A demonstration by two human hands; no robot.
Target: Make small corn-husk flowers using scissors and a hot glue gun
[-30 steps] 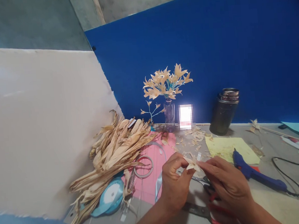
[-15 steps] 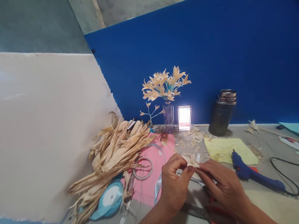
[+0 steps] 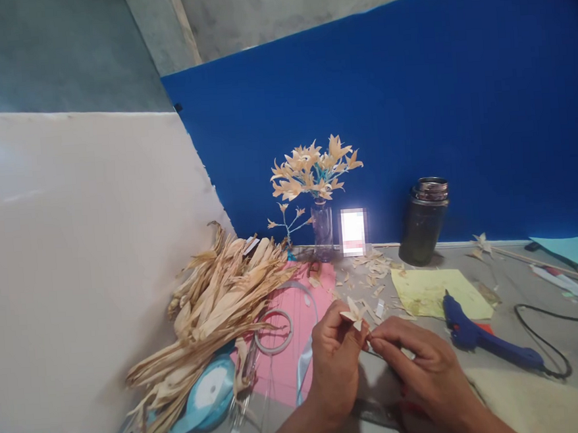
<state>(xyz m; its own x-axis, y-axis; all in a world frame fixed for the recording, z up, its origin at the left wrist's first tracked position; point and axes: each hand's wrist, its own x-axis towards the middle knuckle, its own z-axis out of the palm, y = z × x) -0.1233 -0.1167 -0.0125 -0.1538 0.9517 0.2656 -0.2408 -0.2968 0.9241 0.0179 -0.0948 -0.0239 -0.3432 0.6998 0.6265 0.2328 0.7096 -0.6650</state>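
Between the thumb and fingers of my left hand point(image 3: 334, 355) is a small pale flower point(image 3: 355, 313) that looks made of dried corn husk, its petals spread upward. My right hand point(image 3: 420, 362) is pinched at the flower's base, close against the left fingertips; whatever thin part it grips there is hidden. Partly covered by my right hand and forearm, dark-bladed scissors point(image 3: 375, 413) lie on the table. Husk scraps point(image 3: 372, 267) are scattered beyond my hands.
Dried husks point(image 3: 225, 293) are heaped at left beside a blue ribbon roll point(image 3: 209, 390) and pink paper point(image 3: 280, 372). A vase point(image 3: 322, 230) of husk flowers point(image 3: 315, 168) stands behind. Rightward are a dark flask point(image 3: 424, 223), yellow paper point(image 3: 423, 289) and a blue glue gun point(image 3: 490, 344) with its cord.
The flower has tilted and moved slightly left in my left fingers. My right fingertips have shifted to its base. The whole view has swung a little.
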